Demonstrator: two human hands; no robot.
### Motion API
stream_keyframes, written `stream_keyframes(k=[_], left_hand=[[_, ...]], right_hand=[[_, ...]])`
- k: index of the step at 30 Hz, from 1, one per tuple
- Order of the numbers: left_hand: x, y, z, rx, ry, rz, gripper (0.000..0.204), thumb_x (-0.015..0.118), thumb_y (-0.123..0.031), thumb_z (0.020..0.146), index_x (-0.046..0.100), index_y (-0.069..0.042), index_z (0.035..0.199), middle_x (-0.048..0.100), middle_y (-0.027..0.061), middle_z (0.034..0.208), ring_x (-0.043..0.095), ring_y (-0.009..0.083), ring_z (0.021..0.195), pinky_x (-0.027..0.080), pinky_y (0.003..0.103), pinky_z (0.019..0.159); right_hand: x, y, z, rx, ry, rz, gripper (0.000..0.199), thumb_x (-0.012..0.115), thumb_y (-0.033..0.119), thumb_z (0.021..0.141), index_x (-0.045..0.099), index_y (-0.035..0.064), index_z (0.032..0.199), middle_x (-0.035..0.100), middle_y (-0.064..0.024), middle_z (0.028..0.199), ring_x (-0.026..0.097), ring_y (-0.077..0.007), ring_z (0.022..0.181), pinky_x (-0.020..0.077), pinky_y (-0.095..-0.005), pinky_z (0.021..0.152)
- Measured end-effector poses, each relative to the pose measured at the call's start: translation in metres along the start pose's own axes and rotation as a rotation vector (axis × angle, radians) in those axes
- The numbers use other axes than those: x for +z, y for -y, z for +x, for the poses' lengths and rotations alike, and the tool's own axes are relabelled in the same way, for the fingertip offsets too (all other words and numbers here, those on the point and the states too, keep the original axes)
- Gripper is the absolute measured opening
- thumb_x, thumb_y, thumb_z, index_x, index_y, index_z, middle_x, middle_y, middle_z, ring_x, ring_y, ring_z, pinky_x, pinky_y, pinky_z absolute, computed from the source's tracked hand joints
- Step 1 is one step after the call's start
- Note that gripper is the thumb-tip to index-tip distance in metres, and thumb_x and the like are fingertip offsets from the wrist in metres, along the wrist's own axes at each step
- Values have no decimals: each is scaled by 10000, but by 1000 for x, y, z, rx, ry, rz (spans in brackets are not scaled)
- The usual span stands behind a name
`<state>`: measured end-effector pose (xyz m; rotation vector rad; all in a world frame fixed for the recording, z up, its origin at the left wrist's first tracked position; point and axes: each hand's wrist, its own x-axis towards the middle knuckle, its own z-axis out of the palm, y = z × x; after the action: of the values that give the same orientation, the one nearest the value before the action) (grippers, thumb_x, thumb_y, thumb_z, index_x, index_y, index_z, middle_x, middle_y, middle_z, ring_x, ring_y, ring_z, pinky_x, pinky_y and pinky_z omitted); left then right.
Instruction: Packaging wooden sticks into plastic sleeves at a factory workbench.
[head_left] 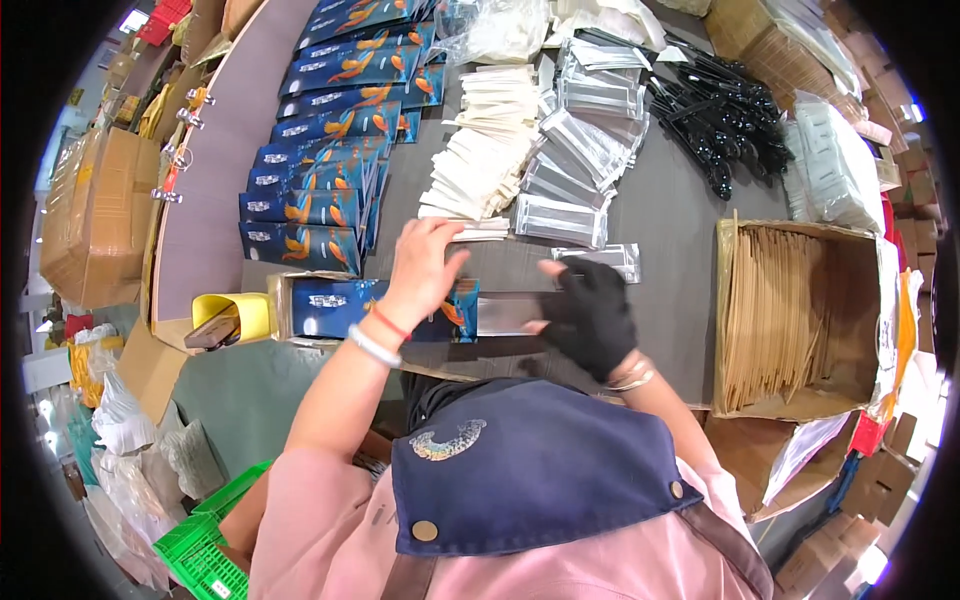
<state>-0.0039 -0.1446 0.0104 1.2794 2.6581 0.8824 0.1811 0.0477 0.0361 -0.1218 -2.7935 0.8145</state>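
Observation:
A blue packet with orange print (335, 306) lies on the table in front of me. At its right end is a clear, flat plastic piece (508, 314). My left hand (425, 272) is above the packet, fingers stretched and thumb apart, its fingertips nearest the lower end of a pile of white flat strips (480, 150). My right hand (592, 318), in a black fingerless glove, is slightly blurred beside the right end of the plastic piece. Its thumb and forefinger are spread apart, and I cannot tell whether the thumb touches the plastic. Clear plastic packs (562, 221) lie just beyond it.
Overlapping blue packets (300, 208) line the table's left side. Black glossy long-handled items (725, 120) are heaped at the far right. A carton of upright brown card pieces (775, 310) stands to the right. A yellow container (250, 313) sits at the left edge, and a green crate (205, 545) is below.

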Motion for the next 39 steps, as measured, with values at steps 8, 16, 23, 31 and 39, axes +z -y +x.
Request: stream_keyframes(k=[8,16,23,31,39], left_hand=[[9,16,20,102,125,121,117,711,-109,802,658,-57,893,631,124,818,618,333,817,494,436,733],[-3,-7,33,-8,225,-225,119,739,-53,783,680,0,872,675,138,733,673,227,657,516,302,627],[0,-16,37,-62,232,-249,118,779,-136,742,718,-68,818,683,99,742,660,287,702,521,359,656],[30,-41,68,177,193,-107,183,814,-189,714,730,-97,849,641,90,850,596,297,842,480,388,750],[52,-51,83,208,140,129,422,849,-200,645,709,-136,1039,617,35,1046,551,276,982,445,409,842]], right_hand=[[-89,-156,-148,689,-531,-184,412,765,211,839,626,32,1184,632,-119,1168,583,-268,1104,459,-364,956],[-121,-187,-216,1051,-343,-296,378,669,291,898,653,-29,1099,695,-170,1047,663,-282,933,510,-361,871],[-116,-199,-213,1075,-333,-206,326,697,262,889,661,-11,1065,689,-151,994,670,-281,911,523,-375,827],[-114,-200,-212,1063,-303,-263,270,603,262,919,596,2,991,655,-157,884,635,-301,809,498,-385,749],[-127,-167,-204,1066,-751,-169,163,519,172,974,540,14,1007,600,-114,850,583,-266,773,473,-374,714]])
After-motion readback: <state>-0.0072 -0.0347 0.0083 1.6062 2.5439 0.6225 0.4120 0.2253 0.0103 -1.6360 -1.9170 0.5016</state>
